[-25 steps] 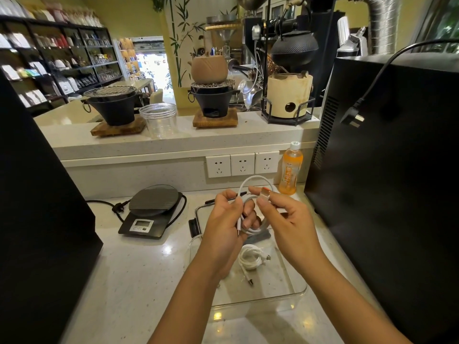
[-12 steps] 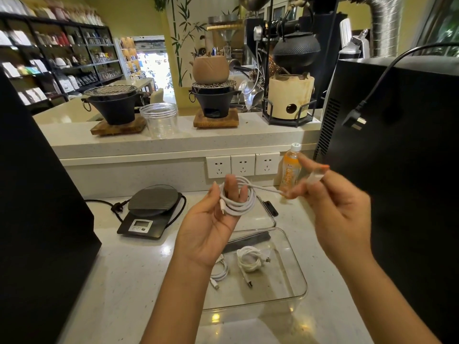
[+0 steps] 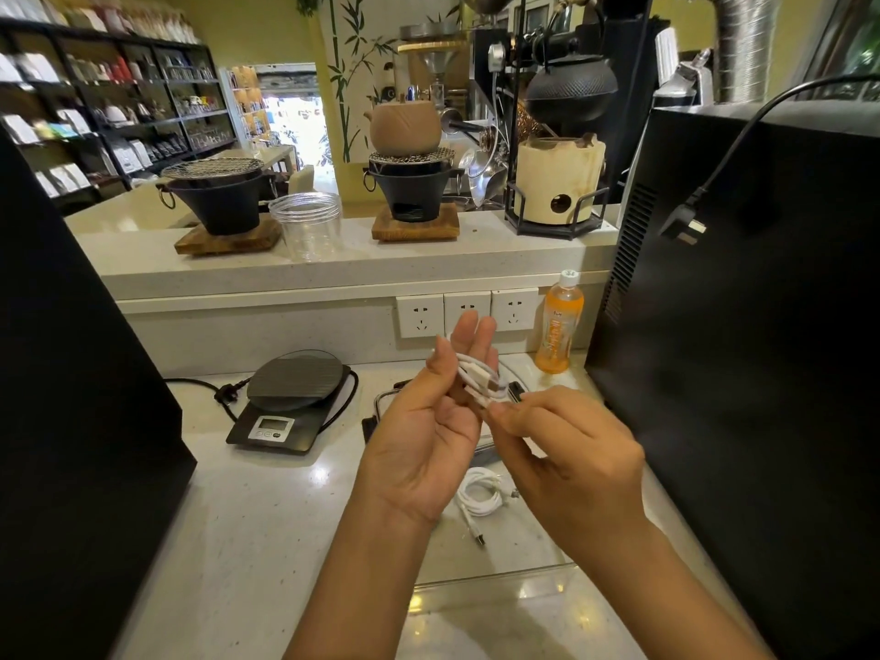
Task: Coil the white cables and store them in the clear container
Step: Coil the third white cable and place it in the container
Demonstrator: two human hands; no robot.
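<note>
i see a black scale (image 3: 291, 406) on the counter (image 3: 238, 540), an orange bottle (image 3: 559, 322) by the wall sockets (image 3: 466, 312). a clear jar (image 3: 308, 226) sits between two black stoves on the ledge (image 3: 333, 269).

Left hand (image 3: 424, 435) palm up with a white cable (image 3: 483, 383) wound round its fingers, right hand (image 3: 566, 450) pinching the end, above the clear container (image 3: 524, 578) with another coiled cable (image 3: 481, 493) inside.
</note>
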